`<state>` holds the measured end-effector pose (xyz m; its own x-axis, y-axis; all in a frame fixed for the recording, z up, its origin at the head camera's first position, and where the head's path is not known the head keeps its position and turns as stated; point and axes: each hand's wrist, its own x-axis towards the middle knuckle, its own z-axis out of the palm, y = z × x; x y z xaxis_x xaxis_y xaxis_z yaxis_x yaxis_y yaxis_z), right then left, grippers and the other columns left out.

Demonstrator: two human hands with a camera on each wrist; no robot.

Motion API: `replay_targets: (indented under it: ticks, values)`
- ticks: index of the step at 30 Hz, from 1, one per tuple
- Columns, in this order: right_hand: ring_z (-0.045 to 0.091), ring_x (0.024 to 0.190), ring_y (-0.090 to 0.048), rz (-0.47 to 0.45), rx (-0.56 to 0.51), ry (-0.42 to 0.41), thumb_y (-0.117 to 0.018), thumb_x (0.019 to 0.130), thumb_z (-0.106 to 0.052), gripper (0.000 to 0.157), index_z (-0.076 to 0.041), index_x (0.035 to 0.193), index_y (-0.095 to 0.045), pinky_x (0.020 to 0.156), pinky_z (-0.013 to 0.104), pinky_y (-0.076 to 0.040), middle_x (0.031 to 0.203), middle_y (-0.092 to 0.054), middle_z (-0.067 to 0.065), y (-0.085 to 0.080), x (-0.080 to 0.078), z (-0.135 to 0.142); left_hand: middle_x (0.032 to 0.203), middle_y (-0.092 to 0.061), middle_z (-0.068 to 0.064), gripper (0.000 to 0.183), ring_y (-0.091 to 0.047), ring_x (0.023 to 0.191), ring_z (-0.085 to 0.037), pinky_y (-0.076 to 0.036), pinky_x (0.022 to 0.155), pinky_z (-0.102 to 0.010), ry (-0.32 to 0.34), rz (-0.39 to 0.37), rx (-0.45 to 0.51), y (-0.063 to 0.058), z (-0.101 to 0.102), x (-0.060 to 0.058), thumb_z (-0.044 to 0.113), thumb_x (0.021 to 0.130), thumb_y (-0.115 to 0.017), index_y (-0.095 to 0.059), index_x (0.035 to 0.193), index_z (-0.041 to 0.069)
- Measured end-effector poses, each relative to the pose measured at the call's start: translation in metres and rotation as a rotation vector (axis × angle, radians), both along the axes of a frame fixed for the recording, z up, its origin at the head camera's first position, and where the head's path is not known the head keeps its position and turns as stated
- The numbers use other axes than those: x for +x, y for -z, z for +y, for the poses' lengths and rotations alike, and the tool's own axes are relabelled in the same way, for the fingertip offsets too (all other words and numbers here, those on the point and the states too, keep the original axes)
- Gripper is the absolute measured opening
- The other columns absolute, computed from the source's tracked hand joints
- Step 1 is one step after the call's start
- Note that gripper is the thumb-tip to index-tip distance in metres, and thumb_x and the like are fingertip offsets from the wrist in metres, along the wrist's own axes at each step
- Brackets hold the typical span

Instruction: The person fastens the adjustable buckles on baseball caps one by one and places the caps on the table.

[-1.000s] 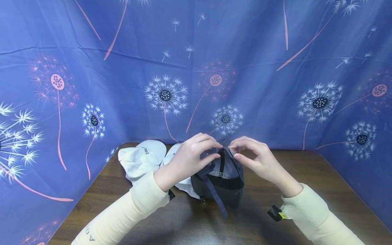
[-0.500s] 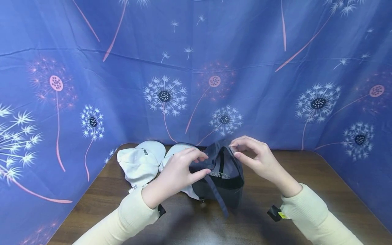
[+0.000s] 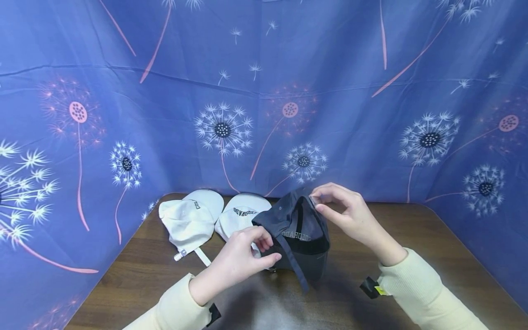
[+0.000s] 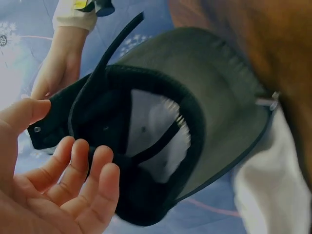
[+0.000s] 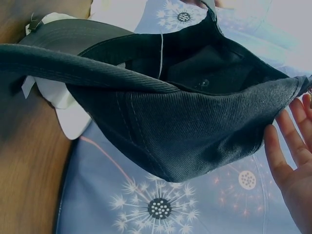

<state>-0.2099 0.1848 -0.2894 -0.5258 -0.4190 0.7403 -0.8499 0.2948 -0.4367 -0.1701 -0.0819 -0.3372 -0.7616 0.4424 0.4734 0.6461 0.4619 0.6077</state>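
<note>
Looking past the blue dandelion-print cloth [image 3: 264, 50] to the brown wooden bench [image 3: 371, 293]. Showing most plainly at the bench's rear middle: the dark cap [image 3: 315, 247], tipped with hollow toward the person and brim lowermost; cannot tell if touching the bench or just above. Likely light, with a soft, floppy crown and stiffer brim, neither slippery nor fragile by the look of the cloth. Best held by the rear rim, on either side of the back gap, or by the brim for firmer support. To its left, see two white caps [image 3: 191, 224] side by side, the nearer one partly hidden behind the dark cloth. Find the right grip [image 3: 348, 213] pinching the rear rim, and the left grip [image 3: 237, 256] loosely curved round nothing, just beside the cap. Dangling between: the dark strap [image 3: 294, 263], limp and easily pinched. Smallest, note a white buckle [image 3: 180, 255].
</note>
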Motion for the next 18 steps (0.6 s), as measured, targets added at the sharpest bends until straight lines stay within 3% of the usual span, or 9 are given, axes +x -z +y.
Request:
replay_targets:
  ticks: [4,8,15,18]
  values:
    - [0.010,0.086,-0.063,-0.014,0.005,0.014,-0.065,0.084,0.004,0.022,-0.007,0.103,-0.065,0.078,0.019,-0.052,0.101,-0.065,0.004,0.001,0.000,0.000,0.075,-0.063,0.007,0.017,-0.059,0.067,-0.005,-0.050,0.062,-0.021,0.035,-0.151,0.025,0.014,0.003,-0.001,0.027,0.077,-0.076,-0.062,0.084,0.019]
    - [0.012,0.086,-0.063,-0.022,-0.005,0.014,-0.065,0.084,0.003,0.021,-0.006,0.103,-0.065,0.079,0.019,-0.052,0.101,-0.065,0.005,0.001,0.000,-0.001,0.077,-0.064,0.007,0.022,-0.059,0.068,-0.004,-0.049,0.060,-0.021,0.073,-0.292,0.068,0.026,0.009,-0.003,0.030,0.079,-0.074,-0.064,0.092,0.015]
    - [0.008,0.088,-0.064,0.004,-0.006,-0.003,-0.065,0.080,0.012,0.028,-0.005,0.103,-0.065,0.079,0.020,-0.052,0.101,-0.065,0.006,0.002,-0.002,-0.001,0.083,-0.062,-0.004,0.027,-0.060,0.066,-0.009,-0.054,0.055,-0.028,0.194,-0.578,0.315,0.038,0.024,-0.004,0.016,0.083,-0.070,-0.059,0.098,-0.003]
    - [0.007,0.089,-0.064,0.011,0.000,-0.006,-0.065,0.079,0.012,0.029,-0.005,0.103,-0.065,0.079,0.020,-0.052,0.101,-0.066,0.006,0.003,-0.003,-0.001,0.085,-0.061,-0.006,0.029,-0.061,0.067,-0.009,-0.056,0.056,-0.031,0.225,-0.646,0.396,0.040,0.030,-0.003,0.013,0.083,-0.068,-0.055,0.100,-0.007]
